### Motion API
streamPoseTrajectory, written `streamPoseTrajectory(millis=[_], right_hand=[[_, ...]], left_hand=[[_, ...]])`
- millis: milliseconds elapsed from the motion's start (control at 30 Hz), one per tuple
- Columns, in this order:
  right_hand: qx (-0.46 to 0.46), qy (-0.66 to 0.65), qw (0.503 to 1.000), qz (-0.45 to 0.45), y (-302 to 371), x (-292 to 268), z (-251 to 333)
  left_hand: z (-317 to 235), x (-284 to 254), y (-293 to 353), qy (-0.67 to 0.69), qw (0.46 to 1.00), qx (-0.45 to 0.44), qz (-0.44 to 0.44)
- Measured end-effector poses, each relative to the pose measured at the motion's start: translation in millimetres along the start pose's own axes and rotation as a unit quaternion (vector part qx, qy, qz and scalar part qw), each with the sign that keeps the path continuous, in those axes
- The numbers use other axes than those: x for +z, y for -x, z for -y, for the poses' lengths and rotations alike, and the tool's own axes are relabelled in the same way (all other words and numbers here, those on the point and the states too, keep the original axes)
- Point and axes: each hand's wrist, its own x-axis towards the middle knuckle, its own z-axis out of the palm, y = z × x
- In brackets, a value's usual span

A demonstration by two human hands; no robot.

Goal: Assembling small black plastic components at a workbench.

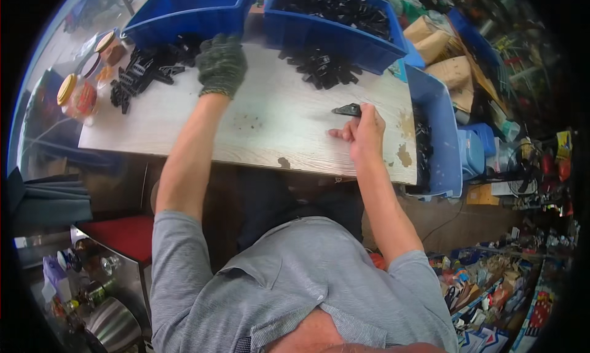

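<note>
On the near side, the right hand (362,130), bare, is over the right half of the table (276,101) and pinches one black part (348,110) narrowly between thumb and fingers. The part projects to the left of the fingertips; whether it touches the table cannot be told. Grip it by one end, as here, so that its body remains exposed. Apply enough pressure to prevent rotation: a small part is likely to slip from a loose pinch. Farther out, the left hand (221,64), in a dark glove, is at the right end of the left heap (138,71). Its fingers are blurred and point away; whether they hold anything cannot be determined. Lift from a heap singly, since the pieces overlap and may catch on one another. The right heap (329,70) lies well apart from the left heap; avoid mixing the two. Along the far edge, the left bin (190,24) stands behind the left heap, and the right bin (350,46), containing similar black pieces, behind the right heap. Reach without striking either bin wall.
</note>
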Motion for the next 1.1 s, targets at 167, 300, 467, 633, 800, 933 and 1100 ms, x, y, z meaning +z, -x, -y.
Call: streamPoseTrajectory(millis=[167, 300, 467, 633, 800, 933, 1100], right_hand=[[-0.005, 0.006, 0.986, -0.169, -43, -55, 42], [-0.054, 0.034, 0.965, -0.254, -55, -80, 63], [-0.024, 0.121, 0.973, -0.194, -63, -71, 53], [0.017, 0.232, 0.965, -0.117, -78, -42, 44], [-0.004, 0.342, 0.937, -0.072, -92, -24, 42], [-0.038, 0.422, 0.905, -0.049, -94, -10, 39], [-0.028, 0.415, 0.906, -0.078, -97, -21, 35]], left_hand=[[0, -4, -3, -0.036, 0.982, -0.040, 0.180], [-2, -2, 4, 0.002, 0.988, -0.009, 0.156], [-16, -15, 6, 0.179, 0.979, -0.033, 0.090], [-16, -16, 33, 0.359, 0.933, -0.031, 0.025], [-17, -44, 49, 0.133, 0.975, 0.140, 0.110], [-28, -54, 43, 0.065, 0.963, 0.033, 0.258], [-37, -53, 53, 0.200, 0.977, 0.058, 0.054]])
